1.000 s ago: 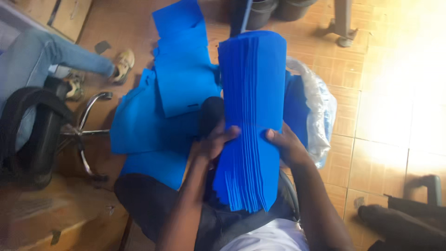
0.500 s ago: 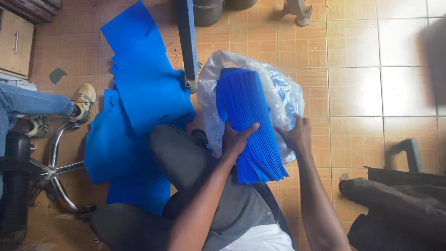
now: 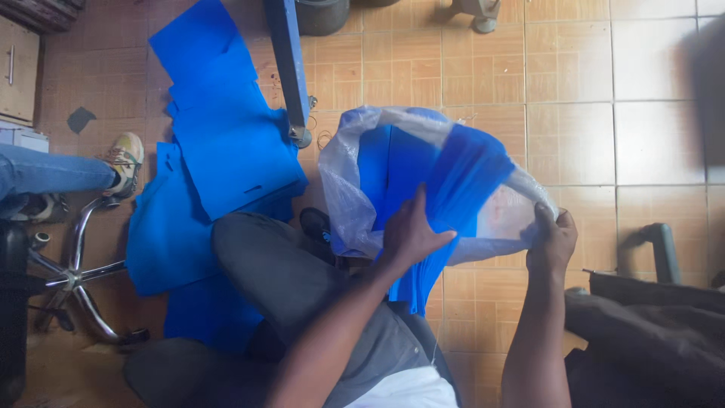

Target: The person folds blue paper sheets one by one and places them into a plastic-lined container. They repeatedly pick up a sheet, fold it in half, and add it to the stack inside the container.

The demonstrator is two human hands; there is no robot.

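Head view: left hand lies spread flat on a stack of blue sheets, roughly halfway into a clear plastic bag, while right hand pinches the bag's rim open. Lower end of the stack sticks out, and blue sheets on the floor aren't bagged.

A stack of blue sheets is pressed by the left hand into a clear plastic bag, whose rim is gripped by the right hand above a tiled floor.
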